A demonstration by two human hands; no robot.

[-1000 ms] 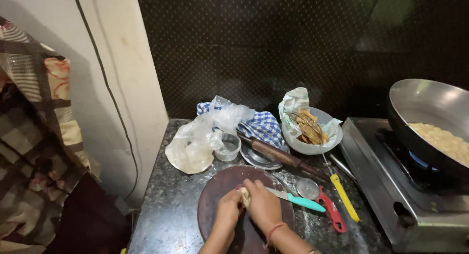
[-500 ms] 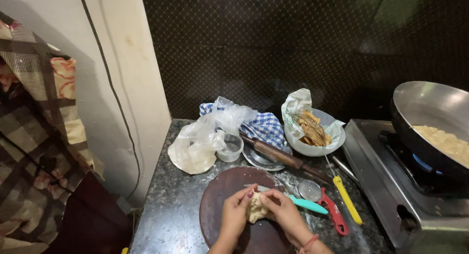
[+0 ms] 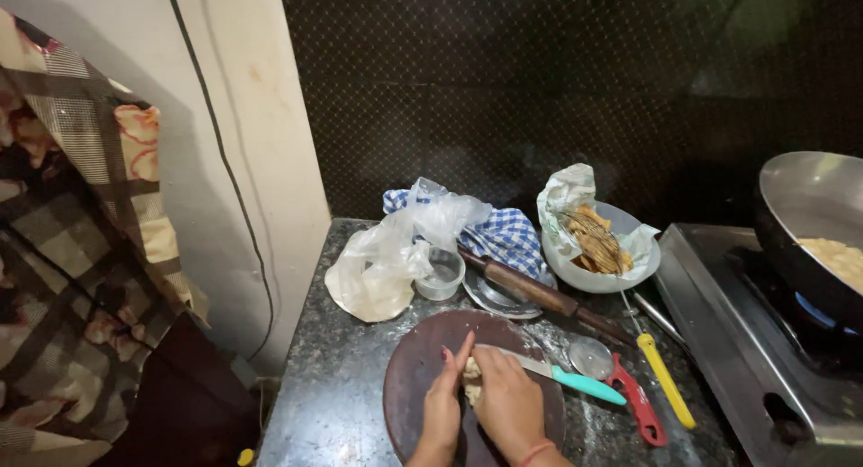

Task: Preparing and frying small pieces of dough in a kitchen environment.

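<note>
Dough lump [image 3: 470, 383] pinched between left hand [image 3: 443, 407] at 9 o'clock and right hand [image 3: 509, 404] at 3, both closed on it, over round board [image 3: 413, 368].

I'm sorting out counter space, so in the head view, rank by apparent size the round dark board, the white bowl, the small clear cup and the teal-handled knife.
Largest to smallest, as they look:
1. Round dark board
2. White bowl
3. Teal-handled knife
4. Small clear cup

The board lies nearest the camera, which flatters it. The right hand partly hides the knife, so its rank is unsure.
</note>
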